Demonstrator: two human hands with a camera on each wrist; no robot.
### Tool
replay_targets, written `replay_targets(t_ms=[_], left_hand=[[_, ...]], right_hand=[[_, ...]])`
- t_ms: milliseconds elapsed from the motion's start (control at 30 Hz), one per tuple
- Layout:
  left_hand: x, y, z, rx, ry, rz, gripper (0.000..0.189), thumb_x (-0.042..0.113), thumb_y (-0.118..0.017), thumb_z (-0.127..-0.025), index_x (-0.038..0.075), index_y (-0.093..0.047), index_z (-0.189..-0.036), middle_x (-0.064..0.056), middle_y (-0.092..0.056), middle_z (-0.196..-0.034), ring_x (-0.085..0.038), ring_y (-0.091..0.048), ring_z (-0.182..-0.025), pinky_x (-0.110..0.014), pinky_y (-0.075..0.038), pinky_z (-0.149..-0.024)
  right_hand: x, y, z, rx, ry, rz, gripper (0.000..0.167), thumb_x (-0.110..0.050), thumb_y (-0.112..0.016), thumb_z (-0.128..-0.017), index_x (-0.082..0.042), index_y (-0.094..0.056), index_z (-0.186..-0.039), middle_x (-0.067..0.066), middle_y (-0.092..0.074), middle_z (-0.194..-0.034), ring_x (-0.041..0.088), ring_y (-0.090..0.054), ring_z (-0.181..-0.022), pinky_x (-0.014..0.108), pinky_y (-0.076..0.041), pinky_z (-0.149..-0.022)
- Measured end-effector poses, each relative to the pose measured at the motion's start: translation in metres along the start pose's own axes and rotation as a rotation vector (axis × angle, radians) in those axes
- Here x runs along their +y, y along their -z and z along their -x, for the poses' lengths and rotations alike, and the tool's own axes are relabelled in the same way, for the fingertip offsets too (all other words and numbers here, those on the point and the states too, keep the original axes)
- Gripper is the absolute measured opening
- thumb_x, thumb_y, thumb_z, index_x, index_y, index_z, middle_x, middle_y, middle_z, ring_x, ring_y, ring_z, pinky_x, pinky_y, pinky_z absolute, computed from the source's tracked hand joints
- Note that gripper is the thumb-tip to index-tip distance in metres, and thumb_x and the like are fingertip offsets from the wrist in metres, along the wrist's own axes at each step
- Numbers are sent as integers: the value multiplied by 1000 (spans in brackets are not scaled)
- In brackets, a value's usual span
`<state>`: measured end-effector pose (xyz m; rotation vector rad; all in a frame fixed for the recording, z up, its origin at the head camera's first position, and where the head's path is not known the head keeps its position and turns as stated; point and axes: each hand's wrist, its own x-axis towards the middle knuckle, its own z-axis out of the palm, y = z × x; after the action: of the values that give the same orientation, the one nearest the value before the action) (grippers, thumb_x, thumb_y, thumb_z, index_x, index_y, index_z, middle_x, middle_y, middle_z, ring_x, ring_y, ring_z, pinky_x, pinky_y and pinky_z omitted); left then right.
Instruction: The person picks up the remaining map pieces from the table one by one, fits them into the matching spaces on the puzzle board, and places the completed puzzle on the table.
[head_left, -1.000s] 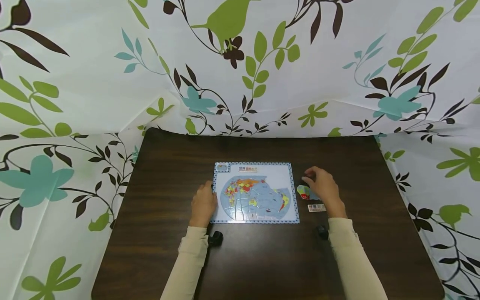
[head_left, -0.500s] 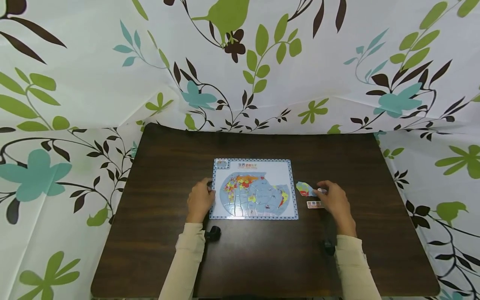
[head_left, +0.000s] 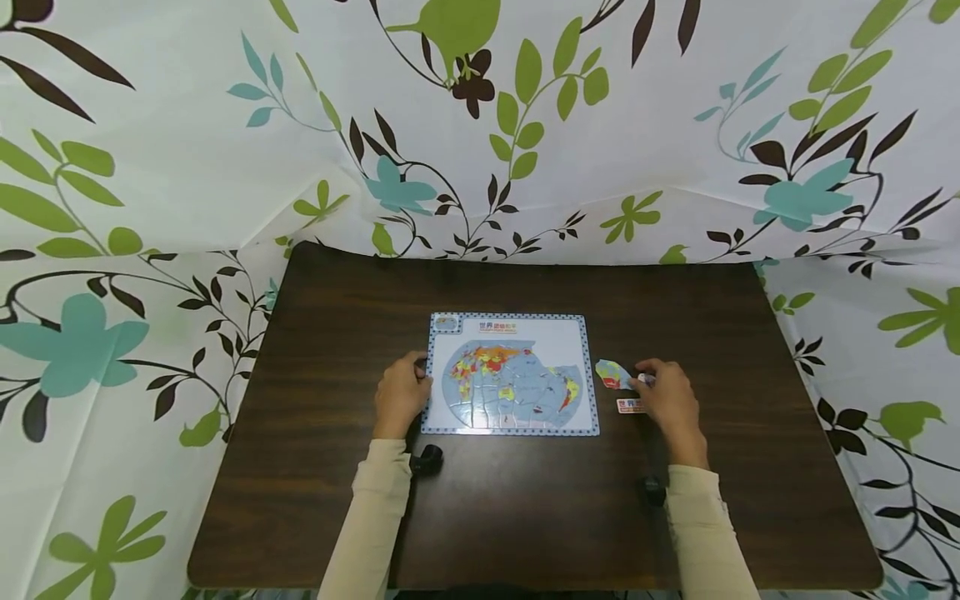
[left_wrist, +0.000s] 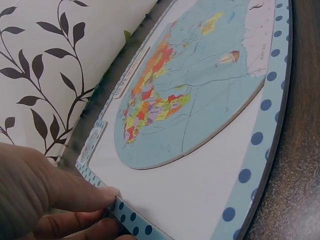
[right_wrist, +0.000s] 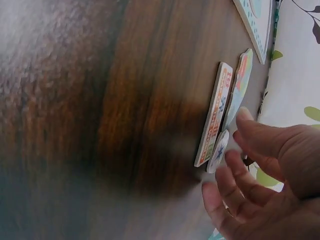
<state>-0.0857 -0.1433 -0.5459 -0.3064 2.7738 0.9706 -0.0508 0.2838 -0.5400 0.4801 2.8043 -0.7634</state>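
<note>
"Where's your puzzle?"

"The puzzle board (head_left: 558,337) lies flat on the dark table (head_left: 525,517), about midway between the table's left and right edges. Its blue world map (head_left: 480,400) is largely pieced together, with a notch of white showing toward the board's far right corner."

"And your left hand (head_left: 400,396)?"

"It's closed on the board's left edge: thumb on the dotted border, fingers bent against the rim."

"Your right hand (head_left: 671,404)?"

"That one is partly spread, past the board's right edge, toward the table's right edge. My fingers are loosely bent and set apart, with nothing plainly held. My thumb tip is right by a loose map piece (head_left: 611,373); whether they touch, I can't tell."

"What else is there?"

"A small round piece (right_wrist: 218,151) with a blue star, just beside the end of the map piece. A printed title strip (head_left: 630,406) lies next to both, nearer the table's near edge."

"Beyond the table?"

"A white leaf-patterned cloth (head_left: 562,192) along its far edge."
</note>
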Motion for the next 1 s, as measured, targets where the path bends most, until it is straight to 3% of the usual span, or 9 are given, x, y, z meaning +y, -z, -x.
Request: replay_targets(t_ms=[200,500,767,1000], left_hand=[[4,0,-2,-6,23,-1,44,12,-73,-97,12,-69,-141,-8,-72,-104,-30,-69,-90,-49,-53,-73],[4,2,-4,-17,37,-7,44,10,-72,-98,11,-67,-142,-11,-69,-99,-28,-65,-81,-41,-47,-64],[4,0,-4,-25,37,-14,45,12,-71,-99,13,-67,-143,-10,-69,-99,-27,-65,-80,-40,-46,-64],[5,0,-5,-26,32,-14,45,12,-71,-99,12,-66,-144,-10,-69,-98,-26,-64,-79,-39,-45,-64]], right_hand=[[5,3,1,30,-37,15,47,-25,-71,-104,-2,-61,-144,37,-48,-148,59,-48,-132,76,-47,-92],[10,1,-2,65,-35,-15,37,-21,-71,-103,2,-64,-131,33,-60,-130,55,-60,-118,68,-47,-92],[12,4,-3,-1,-78,-16,38,-23,-71,-104,0,-64,-133,30,-64,-136,52,-63,-115,65,-49,-86],[14,8,-3,-26,-102,-34,37,-23,-70,-105,1,-64,-132,30,-64,-136,50,-63,-117,65,-49,-88]])
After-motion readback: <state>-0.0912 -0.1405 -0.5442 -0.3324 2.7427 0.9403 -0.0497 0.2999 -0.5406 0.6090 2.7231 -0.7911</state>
